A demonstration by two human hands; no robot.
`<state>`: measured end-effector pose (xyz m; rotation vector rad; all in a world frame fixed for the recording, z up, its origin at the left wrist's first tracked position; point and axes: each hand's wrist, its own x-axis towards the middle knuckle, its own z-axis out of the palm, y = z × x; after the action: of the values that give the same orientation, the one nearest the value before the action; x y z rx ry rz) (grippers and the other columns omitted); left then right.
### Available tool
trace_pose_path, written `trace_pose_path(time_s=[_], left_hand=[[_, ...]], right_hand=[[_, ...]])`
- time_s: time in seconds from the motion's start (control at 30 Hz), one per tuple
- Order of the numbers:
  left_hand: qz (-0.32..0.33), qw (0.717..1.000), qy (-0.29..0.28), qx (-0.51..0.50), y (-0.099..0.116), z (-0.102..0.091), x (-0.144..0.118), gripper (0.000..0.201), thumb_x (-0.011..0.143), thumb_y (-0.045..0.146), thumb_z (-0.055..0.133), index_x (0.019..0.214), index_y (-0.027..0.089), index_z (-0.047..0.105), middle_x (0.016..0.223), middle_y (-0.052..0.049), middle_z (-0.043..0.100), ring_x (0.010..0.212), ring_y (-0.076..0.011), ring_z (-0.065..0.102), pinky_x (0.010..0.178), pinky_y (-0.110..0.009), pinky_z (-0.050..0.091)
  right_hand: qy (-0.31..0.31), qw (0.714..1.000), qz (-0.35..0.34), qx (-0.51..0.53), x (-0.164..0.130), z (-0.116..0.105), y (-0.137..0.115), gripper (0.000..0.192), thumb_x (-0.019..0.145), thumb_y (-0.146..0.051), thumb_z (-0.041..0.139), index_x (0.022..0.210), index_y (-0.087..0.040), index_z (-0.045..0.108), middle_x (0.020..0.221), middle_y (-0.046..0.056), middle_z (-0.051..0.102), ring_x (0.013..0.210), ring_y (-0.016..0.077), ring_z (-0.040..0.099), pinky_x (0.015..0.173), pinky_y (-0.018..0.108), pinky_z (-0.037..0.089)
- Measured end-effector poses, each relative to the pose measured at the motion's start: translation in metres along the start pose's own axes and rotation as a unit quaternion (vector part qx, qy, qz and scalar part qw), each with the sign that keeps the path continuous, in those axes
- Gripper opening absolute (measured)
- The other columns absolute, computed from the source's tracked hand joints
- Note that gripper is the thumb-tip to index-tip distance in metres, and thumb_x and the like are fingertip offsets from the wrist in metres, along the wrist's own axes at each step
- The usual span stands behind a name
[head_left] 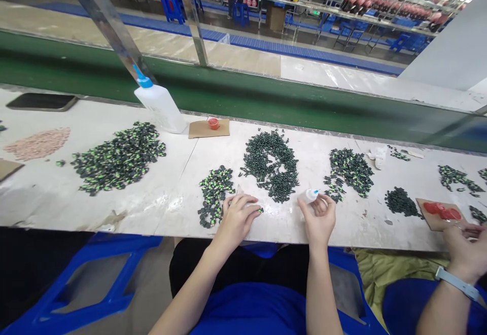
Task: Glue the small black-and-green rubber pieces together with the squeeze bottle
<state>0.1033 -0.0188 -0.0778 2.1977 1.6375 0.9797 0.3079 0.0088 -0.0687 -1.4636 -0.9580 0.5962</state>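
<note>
- At the near edge of the white bench (160, 208), both hands work side by side, just in front of the piles of small parts.
- Left hand (238, 218): fingers curled down onto the bench, pinching a small dark-and-green part (259, 210) at the fingertips; grip closed on it, though the part is mostly hidden and too small to read in detail.
- Right hand (319, 218): clasped around a small dropper bottle (311, 195) with a blue tip, nozzle aimed left toward the other hand; bottle and part are near each other, not touching.
- Supply: a pile of green-marked pieces (213, 193) lies just beside the left hand; a ring-shaped heap of dark pieces (272, 165) sits behind, between the two hands.
- Judgement on doing the step well: hold the part steady against the bench, bring the nozzle close before squeezing, and squeeze lightly so only a small drop lands; a heavy squeeze would likely flood so small a piece.
- Keep the pinching fingertips clear of the spot under the nozzle.
- Also present: a large white bottle (162, 106) with a blue cap at the back, a red cap on cardboard (213, 123), and a co-worker's hand (466, 254) with a wristband at far right.
</note>
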Motion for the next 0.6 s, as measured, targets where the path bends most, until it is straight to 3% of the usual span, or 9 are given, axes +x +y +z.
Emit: trace_pose_path(time_s=[0.1,0.17,0.23,0.27,0.4,0.6], left_hand=[[0.015,1.0,0.003,-0.001,-0.001,0.003,-0.001,0.014,0.088,0.016,0.056,0.086,0.022,0.068,0.1,-0.004,0.069,0.1,-0.022,0.058,0.088,-0.043,0.034],[0.017,1.0,0.004,-0.002,-0.002,0.004,-0.001,0.014,0.089,0.016,0.055,0.086,0.022,0.068,0.1,-0.004,0.07,0.1,-0.0219,0.058,0.088,-0.042,0.034],[0.016,1.0,0.005,-0.003,-0.002,0.005,-0.001,0.014,0.089,0.016,0.055,0.086,0.022,0.067,0.1,-0.004,0.07,0.1,-0.0218,0.058,0.088,-0.042,0.034],[0.016,1.0,0.006,-0.004,-0.002,0.005,-0.001,0.014,0.089,0.016,0.054,0.086,0.023,0.067,0.099,-0.004,0.07,0.1,-0.0217,0.059,0.088,-0.042,0.034],[0.019,1.0,0.006,-0.005,-0.003,0.003,-0.001,0.013,0.089,0.017,0.055,0.086,0.022,0.067,0.098,-0.004,0.071,0.099,-0.0216,0.059,0.088,-0.042,0.034],[0.024,1.0,0.012,-0.004,-0.004,0.002,-0.003,0.01,0.087,0.016,0.058,0.085,0.02,0.067,0.096,-0.004,0.071,0.098,-0.0215,0.06,0.087,-0.041,0.033]], right_hand=[[0.067,0.98,-0.141,-0.12,-0.012,-0.001,-0.006,0.055,0.064,-0.037,0.079,0.108,-0.018,0.052,0.106,0.012,0.065,0.091,0.0239,0.065,0.081,0.043,0.052],[0.104,0.944,-0.248,-0.193,-0.023,-0.001,-0.01,0.04,0.069,-0.03,0.076,0.102,-0.018,0.058,0.097,0.01,0.065,0.082,0.0213,0.064,0.075,0.038,0.053],[0.071,0.923,-0.311,-0.217,-0.034,0.003,-0.011,0.016,0.078,-0.024,0.069,0.091,-0.019,0.063,0.083,0.006,0.065,0.073,0.0177,0.063,0.069,0.033,0.053],[0.032,0.923,-0.319,-0.215,-0.037,0.006,-0.011,0.007,0.083,-0.021,0.064,0.089,-0.019,0.065,0.081,0.005,0.065,0.072,0.0168,0.063,0.068,0.031,0.053],[-0.114,0.934,-0.255,-0.224,-0.04,0.023,-0.004,0.024,0.093,-0.024,0.046,0.098,-0.02,0.069,0.099,0.009,0.068,0.084,0.0182,0.066,0.072,0.03,0.055],[-0.183,0.921,-0.196,-0.284,-0.034,0.033,-0.004,0.033,0.094,-0.033,0.042,0.091,-0.019,0.072,0.089,0.009,0.067,0.075,0.0202,0.066,0.068,0.032,0.054]])
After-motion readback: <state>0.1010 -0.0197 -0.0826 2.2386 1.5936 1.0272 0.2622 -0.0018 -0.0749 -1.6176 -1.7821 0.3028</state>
